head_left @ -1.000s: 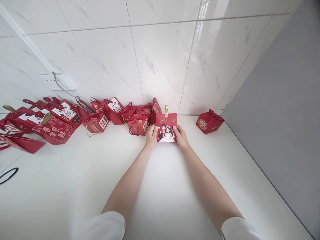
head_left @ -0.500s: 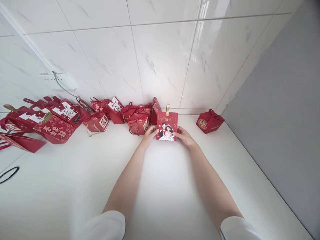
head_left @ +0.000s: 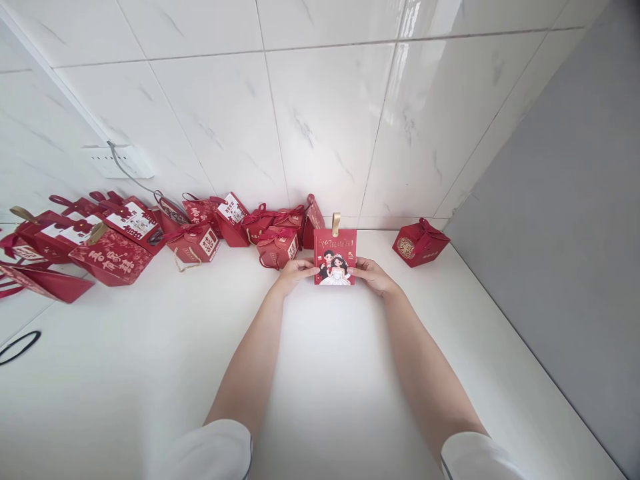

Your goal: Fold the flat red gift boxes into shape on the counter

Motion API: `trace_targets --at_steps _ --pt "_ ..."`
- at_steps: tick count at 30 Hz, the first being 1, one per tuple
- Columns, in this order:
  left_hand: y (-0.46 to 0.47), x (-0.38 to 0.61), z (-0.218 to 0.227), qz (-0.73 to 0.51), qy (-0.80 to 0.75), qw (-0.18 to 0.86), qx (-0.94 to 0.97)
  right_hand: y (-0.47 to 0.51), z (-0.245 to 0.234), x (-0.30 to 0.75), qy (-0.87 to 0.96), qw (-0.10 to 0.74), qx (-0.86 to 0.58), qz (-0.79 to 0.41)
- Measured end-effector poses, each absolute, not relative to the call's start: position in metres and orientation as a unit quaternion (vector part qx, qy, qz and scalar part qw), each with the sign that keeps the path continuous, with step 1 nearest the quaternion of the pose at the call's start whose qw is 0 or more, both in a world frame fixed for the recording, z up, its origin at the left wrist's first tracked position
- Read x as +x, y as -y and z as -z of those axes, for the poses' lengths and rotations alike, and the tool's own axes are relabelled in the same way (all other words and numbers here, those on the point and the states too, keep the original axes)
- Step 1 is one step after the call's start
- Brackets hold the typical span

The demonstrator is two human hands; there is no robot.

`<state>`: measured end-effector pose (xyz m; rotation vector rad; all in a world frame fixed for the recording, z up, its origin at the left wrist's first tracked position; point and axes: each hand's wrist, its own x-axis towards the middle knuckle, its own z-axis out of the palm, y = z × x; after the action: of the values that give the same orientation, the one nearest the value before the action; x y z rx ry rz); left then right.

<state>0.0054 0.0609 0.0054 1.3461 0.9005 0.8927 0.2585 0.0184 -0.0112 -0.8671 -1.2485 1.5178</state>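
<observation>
Between my hands stands a red wedding favor box (head_left: 335, 248), printed with a cartoon bride and groom and topped by a gold ribbon loop. My left hand (head_left: 296, 275) grips its left edge, thumb on the front. On the right edge, my right hand (head_left: 373, 275) holds it the same way. The fingers behind the box are hidden. Just left of it, a red box with a ribbon bow (head_left: 278, 248) and a patterned red box (head_left: 313, 220) stand close to my left hand. Apart to the right sits a red box with a round gold emblem (head_left: 425, 243).
Several more red favor boxes (head_left: 113, 257) crowd the left of the white tabletop (head_left: 330, 387). A black loop (head_left: 20, 347) lies at the left edge. Behind are the tiled wall (head_left: 325, 120) and a power socket (head_left: 117, 162) with a cable; a grey panel (head_left: 560, 220) bounds the right.
The held box has come slightly toward me and its front faces me more squarely. Both hands moved with it, still on its sides.
</observation>
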Motion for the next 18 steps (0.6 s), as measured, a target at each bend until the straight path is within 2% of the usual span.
trace_targets --at_steps 18 --pt "-0.0598 0.0045 -0.0078 -0.376 -0.36 0.605 0.602 -0.0131 0.005 0.2559 0.496 0.499 -0.341 -0.623"
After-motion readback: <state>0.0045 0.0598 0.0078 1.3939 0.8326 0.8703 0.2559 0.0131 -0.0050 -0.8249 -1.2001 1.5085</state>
